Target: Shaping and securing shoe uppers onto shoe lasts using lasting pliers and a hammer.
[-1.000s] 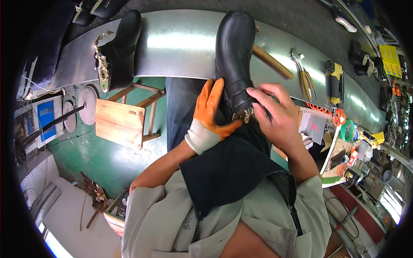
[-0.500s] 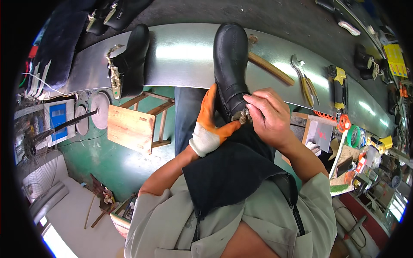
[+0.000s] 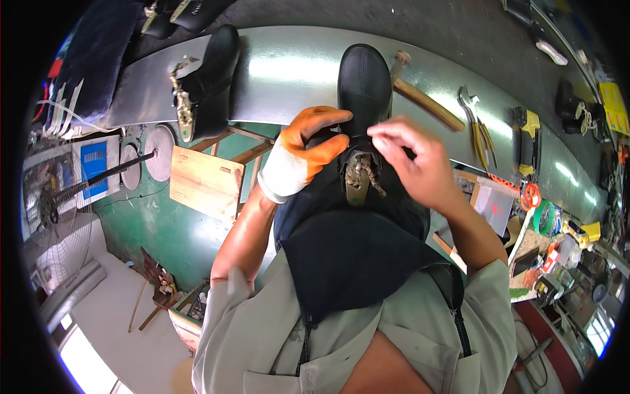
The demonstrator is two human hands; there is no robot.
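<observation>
A black leather boot (image 3: pixel 363 82) lies toe away from me, its toe end over the metal bench and its open end above my lap. A brassy plate with a green dot and a knotted cord (image 3: pixel 357 177) show at that end. My left hand (image 3: pixel 305 151), in an orange and white glove, has its finger and thumb curled at the boot's left edge. My bare right hand (image 3: pixel 413 154) is pinched at the opposite edge. What lies between the fingertips is partly hidden. A second black boot (image 3: pixel 220 79), also with a cord and plate, lies left on the bench.
Right of the boot on the metal bench (image 3: pixel 289 72) lie a hammer (image 3: pixel 430 105), pincers (image 3: pixel 479 128) and a yellow-black tool (image 3: pixel 527 141). A wooden stool (image 3: pixel 205 184) stands at left, near a fan (image 3: pixel 59 262). A cluttered side table (image 3: pixel 531 243) stands at right.
Both hands have moved up from the boot's open end to the sides of its ankle part. The boot has turned, so the plate and hanging cord now face up toward me.
</observation>
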